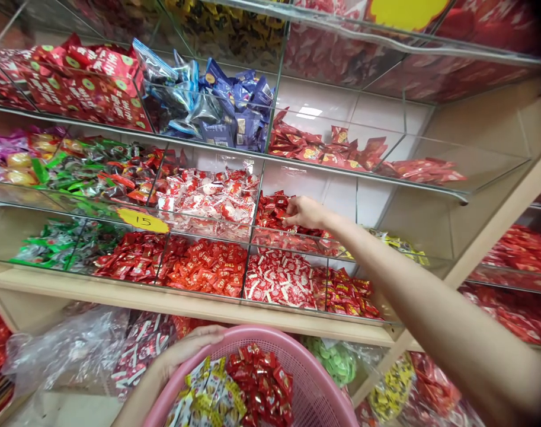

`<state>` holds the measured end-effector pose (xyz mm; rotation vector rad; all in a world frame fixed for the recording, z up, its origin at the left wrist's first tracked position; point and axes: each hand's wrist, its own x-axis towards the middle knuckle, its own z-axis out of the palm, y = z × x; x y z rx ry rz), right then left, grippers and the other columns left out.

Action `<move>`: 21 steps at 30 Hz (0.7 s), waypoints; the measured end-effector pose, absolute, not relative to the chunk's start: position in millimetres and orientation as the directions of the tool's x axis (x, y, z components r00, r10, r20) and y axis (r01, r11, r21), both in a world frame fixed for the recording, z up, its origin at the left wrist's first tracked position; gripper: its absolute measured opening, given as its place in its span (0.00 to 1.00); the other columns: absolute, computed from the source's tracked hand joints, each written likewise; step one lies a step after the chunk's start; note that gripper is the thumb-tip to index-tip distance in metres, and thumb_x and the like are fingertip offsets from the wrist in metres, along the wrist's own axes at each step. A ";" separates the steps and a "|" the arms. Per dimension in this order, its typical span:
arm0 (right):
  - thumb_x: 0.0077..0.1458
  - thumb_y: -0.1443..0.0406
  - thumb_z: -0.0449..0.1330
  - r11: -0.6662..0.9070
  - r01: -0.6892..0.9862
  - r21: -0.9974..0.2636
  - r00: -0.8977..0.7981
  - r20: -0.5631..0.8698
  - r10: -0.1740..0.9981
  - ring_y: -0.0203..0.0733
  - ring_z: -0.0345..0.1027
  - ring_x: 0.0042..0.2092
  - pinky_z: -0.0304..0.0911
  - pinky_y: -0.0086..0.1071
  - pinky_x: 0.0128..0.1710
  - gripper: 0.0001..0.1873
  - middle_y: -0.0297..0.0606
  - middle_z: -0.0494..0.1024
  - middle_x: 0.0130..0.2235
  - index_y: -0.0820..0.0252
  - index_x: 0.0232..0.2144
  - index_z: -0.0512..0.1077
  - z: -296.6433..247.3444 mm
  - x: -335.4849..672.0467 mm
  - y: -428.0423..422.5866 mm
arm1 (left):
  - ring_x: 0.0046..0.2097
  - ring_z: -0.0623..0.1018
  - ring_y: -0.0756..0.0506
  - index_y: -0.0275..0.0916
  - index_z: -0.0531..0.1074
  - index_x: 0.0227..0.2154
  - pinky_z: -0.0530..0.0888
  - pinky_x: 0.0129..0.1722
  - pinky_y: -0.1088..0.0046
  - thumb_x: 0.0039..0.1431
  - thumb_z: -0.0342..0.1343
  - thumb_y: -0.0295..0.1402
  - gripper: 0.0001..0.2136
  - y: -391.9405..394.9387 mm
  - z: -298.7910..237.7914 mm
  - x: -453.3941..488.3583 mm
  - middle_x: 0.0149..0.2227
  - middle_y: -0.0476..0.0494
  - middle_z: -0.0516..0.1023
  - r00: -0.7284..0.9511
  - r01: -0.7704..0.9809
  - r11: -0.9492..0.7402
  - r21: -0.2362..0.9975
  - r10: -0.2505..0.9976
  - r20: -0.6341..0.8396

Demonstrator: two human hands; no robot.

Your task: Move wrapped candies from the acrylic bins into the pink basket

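My left hand is closed on the rim of a pink plastic basket at the bottom of the view. Inside the basket, white-and-yellow wrapped candies lie on the left and red wrapped candies sit beside them. My right hand reaches into a clear shelf compartment, its fingers curled and pinched at the red wrapped candies there. The fingertips partly hide what they grip. Below that compartment lie red-and-white candies.
Clear dividers and front panels edge the tiered shelves. Neighbouring compartments hold white-and-red candies, orange-red candies and blue packets. A yellow price tag reads 15. Plastic bags lie beneath the wooden ledge.
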<state>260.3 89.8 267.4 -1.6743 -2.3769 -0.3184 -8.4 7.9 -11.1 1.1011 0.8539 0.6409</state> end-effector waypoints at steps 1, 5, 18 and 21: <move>0.43 0.59 0.59 0.298 0.952 0.074 -0.307 0.289 0.907 0.36 0.65 0.30 0.56 0.26 0.27 0.13 0.36 0.74 0.29 0.63 0.30 0.70 263.0 254.6 91.3 | 0.40 0.72 0.43 0.42 0.74 0.35 0.66 0.40 0.72 0.45 0.58 0.37 0.12 8.1 -11.3 -8.7 0.33 0.48 0.76 0.534 -0.033 0.335 0.942 0.802 -0.267; 0.44 0.62 0.57 0.176 0.970 0.167 -0.224 0.335 0.915 0.42 0.67 0.35 0.57 0.29 0.29 0.14 0.45 0.73 0.37 0.65 0.34 0.69 251.5 240.1 91.5 | 0.41 0.72 0.42 0.42 0.74 0.35 0.66 0.40 0.72 0.45 0.58 0.37 0.12 9.3 -12.1 -9.8 0.33 0.48 0.76 0.541 -0.042 0.344 0.938 0.798 -0.268; 0.44 0.64 0.57 0.243 0.912 0.332 -0.349 0.311 0.884 0.47 0.66 0.41 0.58 0.35 0.36 0.22 0.44 0.73 0.39 0.61 0.44 0.62 253.9 245.8 96.8 | 0.40 0.73 0.43 0.41 0.72 0.38 0.66 0.41 0.70 0.47 0.56 0.37 0.13 9.6 -14.6 -9.4 0.34 0.47 0.76 0.554 -0.034 0.309 0.950 0.797 -0.239; 0.45 0.63 0.57 0.267 0.898 0.350 -0.373 0.284 0.883 0.47 0.66 0.41 0.58 0.34 0.36 0.19 0.43 0.73 0.39 0.60 0.42 0.63 255.8 246.8 95.9 | 0.41 0.73 0.43 0.40 0.72 0.38 0.66 0.42 0.70 0.48 0.55 0.37 0.14 8.9 -14.0 -8.8 0.35 0.48 0.75 0.554 -0.014 0.286 0.958 0.800 -0.231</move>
